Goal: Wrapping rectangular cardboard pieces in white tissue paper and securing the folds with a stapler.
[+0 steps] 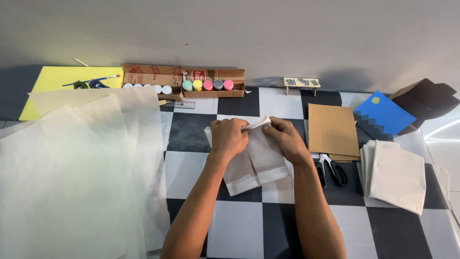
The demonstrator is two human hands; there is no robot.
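The folded white paper piece (256, 160), lying on the checkered tabletop (239, 225), looks light, thin and easy to crease, so the left hand (228, 138) and right hand (287, 139) pinch it gently at its upper edge.

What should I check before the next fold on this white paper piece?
1. Both hands on the piece: ok. The left hand and right hand pinch the top of the folded white paper.
2. Paper lying flat on the checkered floor: ok at its lower part; the top edge is lifted.
3. Fold alignment under the fingers: cannot tell, the hands cover it.
4. Scissors within reach: ok, just right of the right forearm, beside the brown cardboard.
5. Spare sheets: ok, large translucent sheets lie to the left.
6. Finished stack kept apart: ok, at the right.
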